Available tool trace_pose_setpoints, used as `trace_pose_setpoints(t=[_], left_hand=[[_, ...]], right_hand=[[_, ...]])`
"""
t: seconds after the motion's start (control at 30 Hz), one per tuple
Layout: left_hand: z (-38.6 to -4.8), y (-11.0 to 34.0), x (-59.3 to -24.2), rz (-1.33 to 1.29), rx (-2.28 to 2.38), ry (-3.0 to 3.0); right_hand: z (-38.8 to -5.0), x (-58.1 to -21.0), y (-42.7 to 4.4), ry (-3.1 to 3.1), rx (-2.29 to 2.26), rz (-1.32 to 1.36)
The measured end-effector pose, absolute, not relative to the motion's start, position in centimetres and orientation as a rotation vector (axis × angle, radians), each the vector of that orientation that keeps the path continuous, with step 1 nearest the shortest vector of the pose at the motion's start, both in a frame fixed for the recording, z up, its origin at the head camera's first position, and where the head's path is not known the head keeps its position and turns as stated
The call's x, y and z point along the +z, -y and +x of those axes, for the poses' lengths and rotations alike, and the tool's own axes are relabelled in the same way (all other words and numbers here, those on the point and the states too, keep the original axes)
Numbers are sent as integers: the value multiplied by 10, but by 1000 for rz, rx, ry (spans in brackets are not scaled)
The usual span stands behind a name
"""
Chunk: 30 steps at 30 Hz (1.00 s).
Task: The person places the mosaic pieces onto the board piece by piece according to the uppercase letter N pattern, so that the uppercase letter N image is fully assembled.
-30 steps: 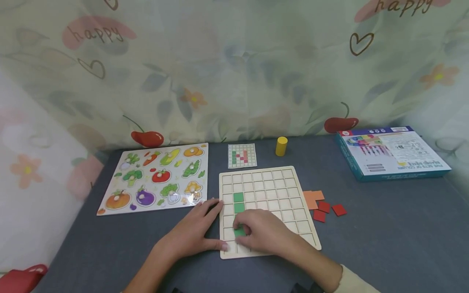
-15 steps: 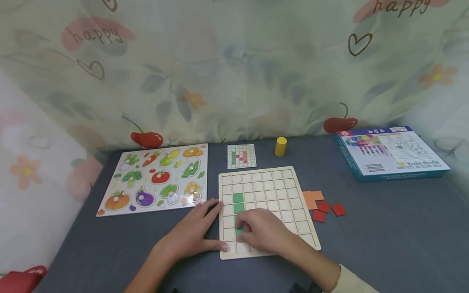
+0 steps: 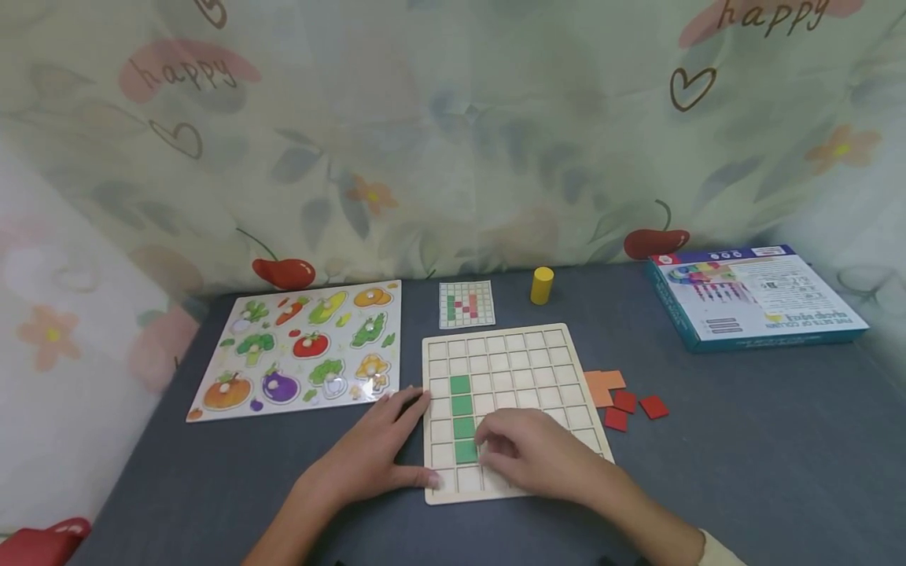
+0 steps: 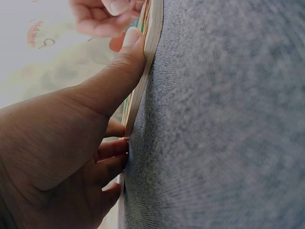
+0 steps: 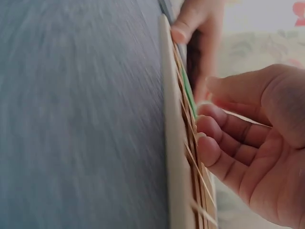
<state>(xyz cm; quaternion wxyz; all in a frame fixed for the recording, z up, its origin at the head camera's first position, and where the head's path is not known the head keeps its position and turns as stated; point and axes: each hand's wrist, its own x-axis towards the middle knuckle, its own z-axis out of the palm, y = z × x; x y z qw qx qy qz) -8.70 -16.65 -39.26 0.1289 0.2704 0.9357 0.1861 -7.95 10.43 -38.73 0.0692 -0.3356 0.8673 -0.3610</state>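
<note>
Seemingly for steadiness, my left hand (image 3: 375, 448) spreads along the left edge of the grid board (image 3: 518, 358); my right hand (image 3: 534, 456), loosely curled and empty, is beside its green tiles (image 3: 462, 406); red tiles (image 3: 654, 406) lie off its right side, presumably handy.

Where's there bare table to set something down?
Right of the red tiles, in front of the teal-edged box; also between the vegetable puzzle board and left forearm. Crowded: around the wooden grid board, with the left hand, right hand and orange tiles.
</note>
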Motion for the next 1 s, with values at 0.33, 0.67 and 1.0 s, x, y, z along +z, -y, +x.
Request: trace_pose_setpoints(t=[0.33, 0.67, 1.0], left_hand=[[-87, 166, -393, 789, 536, -2716], [-88, 166, -392, 774, 543, -2708], [-87, 166, -392, 758, 544, -2700]], right_hand=[[-87, -374, -179, -2760, -957, -780], [-85, -370, -233, -2865, -793, -416], [-89, -378, -247, -2879, -751, -342]])
